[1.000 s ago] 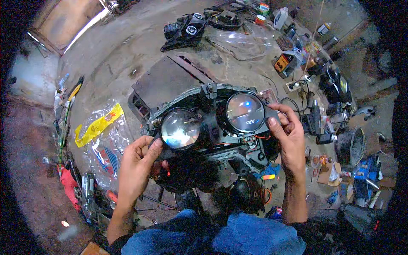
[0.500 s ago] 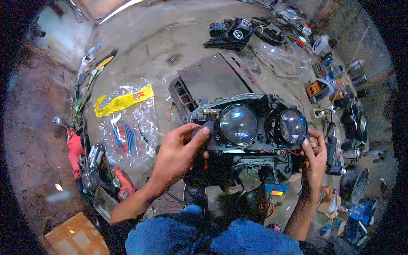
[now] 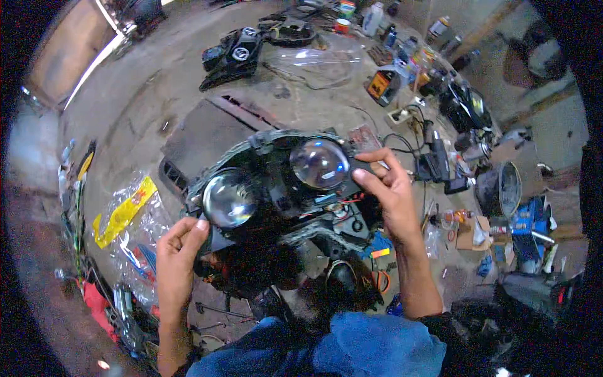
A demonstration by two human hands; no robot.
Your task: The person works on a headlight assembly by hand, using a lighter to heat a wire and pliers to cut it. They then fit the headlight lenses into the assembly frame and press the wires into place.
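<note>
Black headlight unit (image 3: 282, 188): the left hand (image 3: 178, 254) is curled tight on its lower left corner, by the left lens (image 3: 229, 198). The right hand (image 3: 392, 198) pinches its right edge, beside the right lens (image 3: 319, 163). It sits tilted above the floor (image 3: 157, 94). The bag's yellow label (image 3: 122, 213) is too blurry to read.

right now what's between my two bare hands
In the head view, a black twin-lens plastic headlight unit spans from the left hand to the right hand, both gripping its ends.
</note>
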